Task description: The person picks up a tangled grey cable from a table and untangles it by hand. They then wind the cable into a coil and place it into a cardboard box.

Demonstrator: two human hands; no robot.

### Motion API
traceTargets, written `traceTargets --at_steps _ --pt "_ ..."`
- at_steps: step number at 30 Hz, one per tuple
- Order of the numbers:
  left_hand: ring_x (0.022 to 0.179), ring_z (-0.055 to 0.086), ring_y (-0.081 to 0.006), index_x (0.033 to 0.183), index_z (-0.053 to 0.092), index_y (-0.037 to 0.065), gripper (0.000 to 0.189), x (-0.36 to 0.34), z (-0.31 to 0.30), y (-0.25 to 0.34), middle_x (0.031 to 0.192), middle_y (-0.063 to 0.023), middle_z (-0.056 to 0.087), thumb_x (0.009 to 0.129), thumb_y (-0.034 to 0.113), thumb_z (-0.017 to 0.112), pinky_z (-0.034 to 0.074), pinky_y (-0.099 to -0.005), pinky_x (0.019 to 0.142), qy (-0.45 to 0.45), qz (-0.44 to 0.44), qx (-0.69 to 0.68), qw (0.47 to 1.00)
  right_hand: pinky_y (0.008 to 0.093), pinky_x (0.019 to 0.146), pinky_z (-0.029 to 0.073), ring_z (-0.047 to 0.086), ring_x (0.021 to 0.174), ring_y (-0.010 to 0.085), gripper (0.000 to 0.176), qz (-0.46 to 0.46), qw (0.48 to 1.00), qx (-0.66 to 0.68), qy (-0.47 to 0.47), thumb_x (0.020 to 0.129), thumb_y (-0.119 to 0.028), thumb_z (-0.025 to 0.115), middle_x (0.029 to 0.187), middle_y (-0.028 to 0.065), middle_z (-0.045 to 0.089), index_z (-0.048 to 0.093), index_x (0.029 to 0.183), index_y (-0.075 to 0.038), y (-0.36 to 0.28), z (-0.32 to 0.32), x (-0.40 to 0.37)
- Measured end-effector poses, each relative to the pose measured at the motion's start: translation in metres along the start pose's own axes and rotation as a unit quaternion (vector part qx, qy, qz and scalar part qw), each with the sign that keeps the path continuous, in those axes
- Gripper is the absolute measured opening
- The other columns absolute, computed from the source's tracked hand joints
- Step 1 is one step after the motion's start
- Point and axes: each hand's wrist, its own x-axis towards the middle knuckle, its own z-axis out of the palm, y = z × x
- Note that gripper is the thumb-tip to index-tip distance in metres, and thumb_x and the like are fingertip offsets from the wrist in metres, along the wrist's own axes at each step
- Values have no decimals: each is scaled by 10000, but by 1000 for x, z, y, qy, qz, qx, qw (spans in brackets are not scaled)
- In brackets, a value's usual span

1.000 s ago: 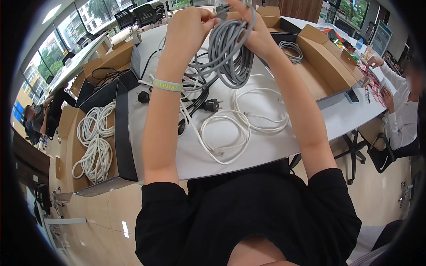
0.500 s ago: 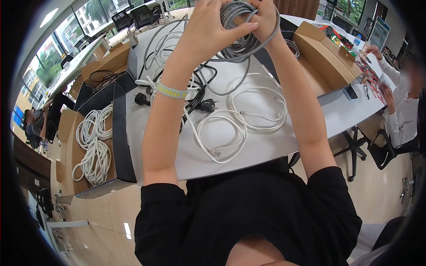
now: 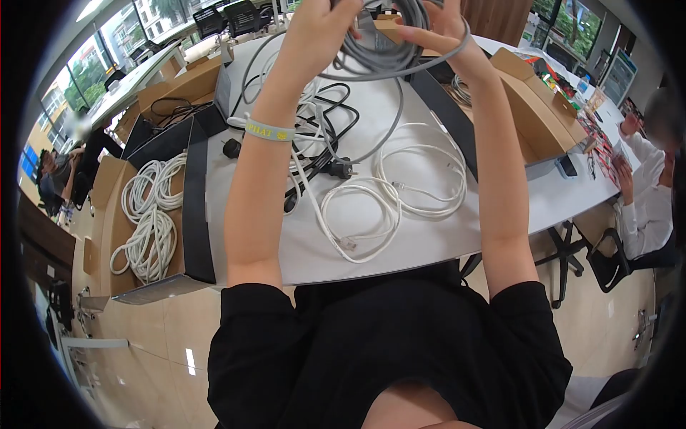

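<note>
A coil of grey cable (image 3: 382, 63) is held up above the table at the top of the view. My left hand (image 3: 321, 36) grips its left side, some fingertips cut off by the frame edge. On the coil's right side, my right hand (image 3: 449, 39) holds it with thumb and fingers, spread looser than the left; one grey loop passes across the wrist. From the coil a grey strand hangs down to the table. Below lie white network cables (image 3: 357, 250) in loose rings and tangled black power cords with plugs (image 3: 339, 169).
At left, an open box (image 3: 196, 207) contains bundled white cables (image 3: 151, 214); behind it another box (image 3: 218, 89) has black cords. An open cardboard box (image 3: 532, 121) stands at right, near a phone (image 3: 566, 166). A person in a white shirt (image 3: 643, 204) sits at the right.
Both hands have shifted slightly apart and upward with the coil. The right fingers have spread, and the coil's centre shows more openly. The camera view has tilted a little.
</note>
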Motion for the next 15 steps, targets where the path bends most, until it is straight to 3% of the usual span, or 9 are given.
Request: traceTargets --at_steps 1,3,5,6,9,10,12,13,15 --pt "648 578 -148 966 511 -42 227 3 -5 -3 728 -72 540 860 155 476 492 -268 631 32 8 -47 998 320 806 442 536 935 220 1150 98 995 31 -13 699 -112 729 1091 193 505 -211 1358 -42 -2 -4 -1" --pt "666 569 -201 903 479 -4 210 8 -9 3 709 -71 530 829 184 537 477 -310 674 95 -18 -143 985 330 828 435 527 981 231 1107 91 987 133 -6 694 -141 743 1167 199 470 -111 1388 -24 16 -5 -4" --pt "667 595 -201 880 501 -32 181 7 -23 7 685 -80 528 875 141 449 514 -306 663 190 21 -212 958 258 716 445 556 825 125 662 30 988 154 9 762 -169 671 1056 134 560 362 1343 -96 34 -6 -10" --pt "677 602 -239 827 492 -34 182 9 -34 5 667 -88 530 878 132 438 526 -338 677 200 19 -271 941 258 716 445 556 825 125 662 28 987 159 7 762 -169 671 1056 134 560 362 1343 -96 36 -11 -11" --pt "698 601 -214 798 489 -25 199 13 -53 -2 679 -83 538 885 148 442 520 -319 659 268 31 -312 911 315 806 448 558 993 255 740 164 940 -134 -266 721 -268 721 1220 188 480 361 1331 -53 39 -23 -10" --pt "722 592 -163 836 540 -12 189 15 -62 -10 727 -62 572 875 163 479 498 -272 645 293 39 -279 914 315 806 448 558 993 255 740 158 941 -128 -271 721 -268 721 1220 188 480 361 1331 -53 36 -25 -8" --pt "675 553 -153 841 511 0 166 7 -56 10 700 -43 505 874 158 473 487 -276 642 256 46 -250 933 314 818 439 556 980 231 698 256 838 -387 -286 702 -284 731 1191 157 514 432 1282 -35 10 -26 -6" --pt "629 513 -142 847 482 11 146 5 -51 20 673 -24 437 872 154 467 476 -280 639 215 48 -229 948 314 818 439 556 980 231 698 250 840 -383 -292 702 -284 731 1191 157 514 432 1282 -35 6 -26 -6" --pt "637 521 -132 875 502 -21 183 2 -51 33 692 -40 482 862 161 486 468 -269 617 208 35 -165 963 312 807 444 571 952 213 607 -11 910 -409 -68 696 -288 726 1101 133 582 520 1196 -13 -1 -22 -6"
